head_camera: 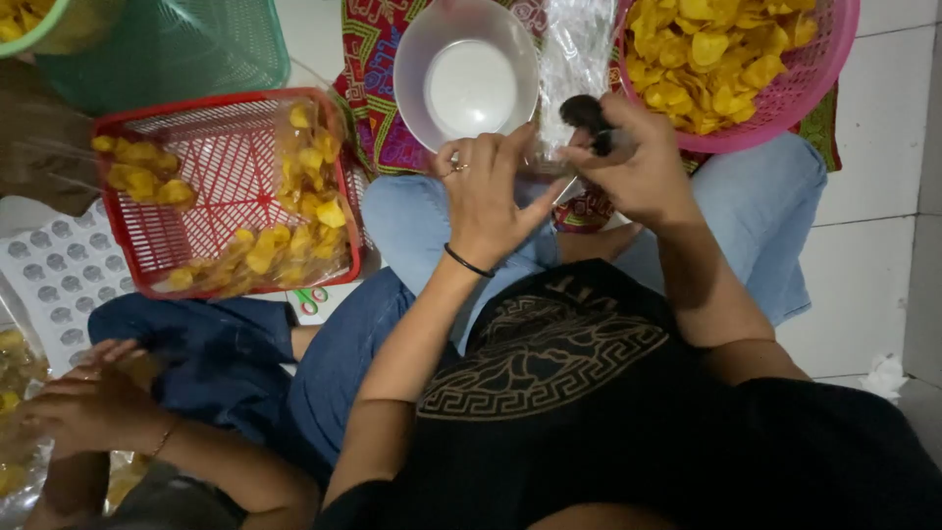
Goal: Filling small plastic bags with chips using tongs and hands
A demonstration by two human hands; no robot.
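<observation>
While right hand (643, 162) clamps a dark scoop (589, 116), left hand (486, 191) pinches clear bag (569, 69) beside it.

I see a red mesh basket (228, 186) at left holding sealed clear packets of yellow chips (309, 196). Behind it stands a green basket (167, 49). A patterned red cloth (378, 88) lies on the white tiled floor (873, 245). At lower left, another person's hand (88, 402) rests beside more packets.

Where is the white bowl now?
In the head view, the white bowl sits top centre on the patterned cloth, just above the left hand, left of the pink basket.
</observation>
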